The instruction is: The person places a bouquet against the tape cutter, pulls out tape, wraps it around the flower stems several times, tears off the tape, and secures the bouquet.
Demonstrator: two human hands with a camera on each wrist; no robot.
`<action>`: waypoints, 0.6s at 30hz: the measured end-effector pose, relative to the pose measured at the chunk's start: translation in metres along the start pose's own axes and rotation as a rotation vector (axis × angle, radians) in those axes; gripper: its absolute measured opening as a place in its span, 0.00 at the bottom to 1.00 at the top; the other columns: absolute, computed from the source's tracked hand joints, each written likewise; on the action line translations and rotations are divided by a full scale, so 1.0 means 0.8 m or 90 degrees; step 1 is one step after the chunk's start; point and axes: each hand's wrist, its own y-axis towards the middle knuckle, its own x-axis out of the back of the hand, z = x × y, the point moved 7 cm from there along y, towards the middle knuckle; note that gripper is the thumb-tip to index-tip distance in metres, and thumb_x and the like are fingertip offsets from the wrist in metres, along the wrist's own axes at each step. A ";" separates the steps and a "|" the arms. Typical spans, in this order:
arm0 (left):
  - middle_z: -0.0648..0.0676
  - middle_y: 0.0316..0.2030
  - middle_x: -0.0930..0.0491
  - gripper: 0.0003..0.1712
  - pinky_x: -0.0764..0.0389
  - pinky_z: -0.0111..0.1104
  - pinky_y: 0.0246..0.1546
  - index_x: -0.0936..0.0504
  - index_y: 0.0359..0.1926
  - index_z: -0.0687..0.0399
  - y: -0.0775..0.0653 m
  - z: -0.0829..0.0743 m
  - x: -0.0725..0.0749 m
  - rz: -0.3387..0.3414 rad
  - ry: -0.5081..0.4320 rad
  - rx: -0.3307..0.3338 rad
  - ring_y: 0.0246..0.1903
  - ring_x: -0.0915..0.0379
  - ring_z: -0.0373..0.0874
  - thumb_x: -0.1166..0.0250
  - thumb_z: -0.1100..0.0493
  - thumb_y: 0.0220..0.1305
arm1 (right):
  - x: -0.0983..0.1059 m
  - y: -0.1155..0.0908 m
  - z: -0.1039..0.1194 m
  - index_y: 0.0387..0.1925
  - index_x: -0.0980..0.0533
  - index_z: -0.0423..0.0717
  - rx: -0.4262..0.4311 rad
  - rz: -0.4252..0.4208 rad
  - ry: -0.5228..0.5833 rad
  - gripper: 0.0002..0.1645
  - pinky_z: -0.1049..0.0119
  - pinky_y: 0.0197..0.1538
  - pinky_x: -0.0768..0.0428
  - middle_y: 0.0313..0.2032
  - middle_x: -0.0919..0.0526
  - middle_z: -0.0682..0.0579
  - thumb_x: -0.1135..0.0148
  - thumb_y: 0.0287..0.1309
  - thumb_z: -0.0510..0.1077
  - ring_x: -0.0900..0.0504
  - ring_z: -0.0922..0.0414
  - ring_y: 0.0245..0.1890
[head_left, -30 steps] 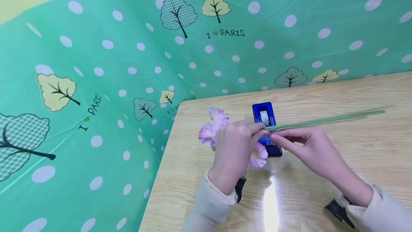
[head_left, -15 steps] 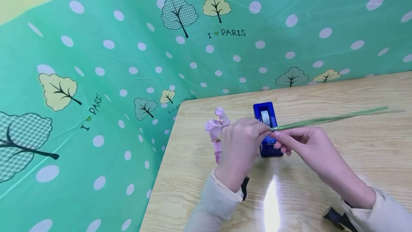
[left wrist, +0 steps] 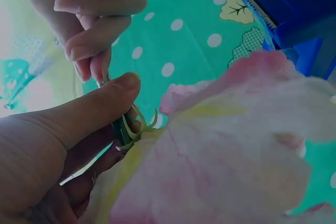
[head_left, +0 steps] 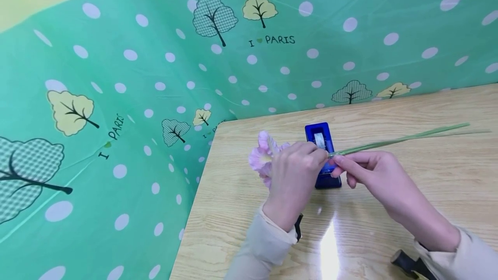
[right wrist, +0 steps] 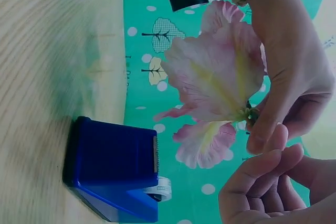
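Pink and white artificial flowers (head_left: pixel 260 158) lie sideways in my left hand (head_left: pixel 294 170), their blooms to the left. Its thumb and fingers grip the green stems just below a bloom (left wrist: pixel 220 161), as the left wrist view shows. My right hand (head_left: pixel 379 176) meets the left fingertips and pinches the stems (head_left: pixel 404 138) between thumb and forefinger. A small shiny clear patch, perhaps tape, shows on the stems there. Beneath both hands stands a blue tape dispenser (head_left: pixel 328 180) with a roll in it; the right wrist view shows the dispenser's (right wrist: pixel 115 153) toothed cutter. The fingers hide much of the joint.
The light wooden table (head_left: pixel 221 211) runs beneath everything. A green dotted cloth (head_left: pixel 249 77) with printed trees covers the wall behind and at the left. Black straps (head_left: pixel 408 262) show at both wrists.
The blooms have turned in the left hand and shifted slightly right. The stems' free ends have swung a little upward. Both hands stay close together over the dispenser.
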 end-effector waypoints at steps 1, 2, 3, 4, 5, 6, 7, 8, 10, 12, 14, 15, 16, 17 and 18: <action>0.39 0.27 0.15 0.06 0.24 0.20 0.24 0.10 0.27 0.40 0.000 0.000 0.000 -0.002 0.002 -0.001 0.25 0.22 0.31 0.27 0.59 0.57 | -0.001 0.000 0.001 0.35 0.16 0.39 0.003 0.006 0.012 0.26 0.71 0.41 0.28 0.21 0.20 0.55 0.43 0.70 0.57 0.23 0.58 0.35; 0.40 0.27 0.15 0.08 0.25 0.20 0.23 0.11 0.27 0.41 0.000 0.000 -0.001 -0.003 0.001 0.000 0.25 0.22 0.32 0.28 0.61 0.58 | -0.002 0.000 0.002 0.35 0.16 0.38 0.004 0.012 0.023 0.26 0.71 0.42 0.27 0.22 0.19 0.55 0.44 0.70 0.57 0.23 0.57 0.35; 0.40 0.27 0.15 0.10 0.25 0.21 0.23 0.11 0.26 0.41 0.000 0.000 -0.002 -0.004 0.005 0.000 0.25 0.22 0.32 0.29 0.63 0.58 | -0.003 0.000 0.003 0.36 0.16 0.38 0.005 0.018 0.029 0.26 0.71 0.43 0.25 0.23 0.18 0.55 0.44 0.70 0.57 0.22 0.57 0.36; 0.40 0.26 0.15 0.12 0.26 0.21 0.22 0.12 0.25 0.41 0.000 0.000 -0.002 -0.004 0.009 0.000 0.26 0.22 0.32 0.30 0.65 0.58 | -0.003 -0.001 0.005 0.36 0.16 0.38 0.006 0.021 0.027 0.26 0.71 0.43 0.25 0.24 0.17 0.55 0.45 0.71 0.57 0.22 0.57 0.36; 0.40 0.26 0.16 0.13 0.27 0.21 0.22 0.12 0.24 0.41 0.000 0.000 -0.003 -0.003 0.015 -0.001 0.26 0.22 0.33 0.30 0.67 0.57 | -0.003 -0.002 0.007 0.36 0.16 0.39 0.007 0.021 0.018 0.26 0.71 0.41 0.25 0.25 0.16 0.55 0.45 0.71 0.58 0.22 0.57 0.36; 0.40 0.26 0.16 0.15 0.27 0.22 0.21 0.13 0.23 0.42 0.000 0.001 -0.004 -0.002 0.020 -0.001 0.26 0.22 0.33 0.31 0.68 0.56 | -0.001 -0.004 0.010 0.37 0.16 0.41 0.012 0.018 -0.002 0.25 0.71 0.38 0.25 0.26 0.15 0.55 0.45 0.71 0.58 0.21 0.57 0.35; 0.40 0.26 0.16 0.15 0.27 0.22 0.22 0.13 0.23 0.42 0.000 0.001 -0.005 0.000 0.026 -0.003 0.27 0.21 0.33 0.32 0.69 0.56 | 0.001 -0.006 0.014 0.37 0.15 0.44 0.031 0.006 -0.029 0.24 0.70 0.34 0.26 0.27 0.15 0.56 0.45 0.70 0.58 0.21 0.58 0.33; 0.40 0.26 0.16 0.15 0.27 0.22 0.22 0.13 0.23 0.42 0.000 0.001 -0.005 0.002 0.027 -0.004 0.27 0.21 0.34 0.32 0.69 0.56 | 0.005 -0.009 0.021 0.38 0.15 0.46 0.062 -0.013 -0.062 0.20 0.70 0.32 0.26 0.27 0.14 0.56 0.43 0.70 0.56 0.21 0.59 0.31; 0.41 0.26 0.15 0.15 0.27 0.22 0.23 0.12 0.24 0.42 0.000 0.001 -0.006 0.007 0.031 -0.007 0.28 0.21 0.34 0.31 0.69 0.56 | 0.013 -0.015 0.038 0.39 0.14 0.49 0.158 -0.069 -0.144 0.11 0.71 0.27 0.29 0.29 0.13 0.58 0.38 0.68 0.50 0.22 0.62 0.27; 0.40 0.27 0.15 0.14 0.26 0.22 0.23 0.12 0.25 0.41 0.000 0.001 -0.007 0.009 0.032 -0.010 0.28 0.21 0.34 0.31 0.68 0.57 | 0.021 -0.023 0.057 0.42 0.14 0.51 0.270 -0.139 -0.240 0.07 0.75 0.23 0.31 0.30 0.13 0.58 0.33 0.63 0.42 0.23 0.65 0.24; 0.40 0.28 0.14 0.13 0.26 0.21 0.24 0.11 0.25 0.41 0.000 0.001 -0.007 0.011 0.028 -0.013 0.28 0.21 0.33 0.30 0.67 0.58 | 0.027 -0.031 0.070 0.43 0.14 0.49 0.357 -0.207 -0.322 0.12 0.79 0.24 0.32 0.33 0.13 0.58 0.29 0.56 0.36 0.25 0.67 0.24; 0.40 0.28 0.14 0.13 0.25 0.21 0.23 0.11 0.26 0.41 0.000 0.001 -0.007 0.012 0.027 -0.015 0.28 0.21 0.33 0.30 0.66 0.59 | 0.030 -0.033 0.073 0.43 0.14 0.49 0.379 -0.230 -0.356 0.13 0.79 0.23 0.33 0.33 0.13 0.57 0.27 0.54 0.36 0.26 0.67 0.24; 0.40 0.28 0.14 0.12 0.25 0.21 0.24 0.11 0.26 0.41 0.000 0.000 -0.007 0.014 0.026 -0.017 0.27 0.21 0.33 0.30 0.66 0.59 | 0.031 -0.034 0.074 0.43 0.14 0.48 0.390 -0.244 -0.386 0.15 0.79 0.24 0.33 0.33 0.14 0.57 0.26 0.51 0.36 0.27 0.66 0.25; 0.40 0.28 0.14 0.12 0.25 0.21 0.24 0.11 0.26 0.41 0.000 -0.001 -0.008 0.016 0.026 -0.019 0.27 0.22 0.33 0.30 0.65 0.60 | 0.033 -0.033 0.074 0.43 0.14 0.48 0.390 -0.247 -0.408 0.16 0.78 0.24 0.33 0.33 0.14 0.56 0.25 0.50 0.37 0.27 0.65 0.25; 0.39 0.28 0.14 0.11 0.26 0.20 0.24 0.11 0.26 0.40 0.000 -0.001 -0.008 0.019 0.027 -0.022 0.26 0.23 0.33 0.30 0.64 0.60 | 0.034 -0.033 0.072 0.43 0.14 0.47 0.387 -0.247 -0.427 0.17 0.76 0.24 0.31 0.34 0.14 0.55 0.24 0.48 0.38 0.26 0.64 0.25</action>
